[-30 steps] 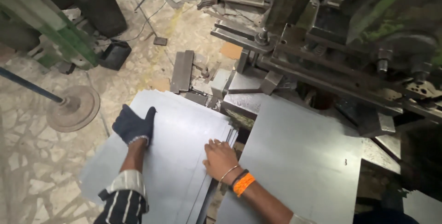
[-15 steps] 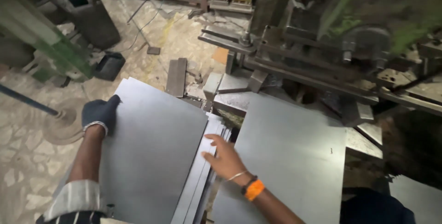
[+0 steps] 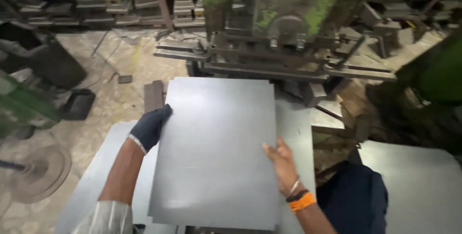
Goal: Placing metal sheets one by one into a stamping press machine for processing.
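Observation:
I hold a large grey metal sheet [image 3: 216, 147] flat in front of me, its far edge near the press machine [image 3: 279, 46]. My left hand [image 3: 150, 127], in a dark glove, grips the sheet's left edge. My bare right hand [image 3: 281, 164], with an orange band and bangles at the wrist, grips the right edge. Under the held sheet lie more grey sheets [image 3: 98, 181] in a stack on the left and another sheet [image 3: 301, 133] on the right.
A green and grey press with steel bars stands straight ahead. Shelves of metal blocks [image 3: 120, 3] line the back. A dark bin [image 3: 79, 104] and a round metal disc [image 3: 43, 171] sit on the floor at left. Another sheet [image 3: 414, 186] lies at right.
The top sheet has been lifted off the left stack and carried right and forward toward the press. Both hands now grip its side edges. My view has turned to face the machine.

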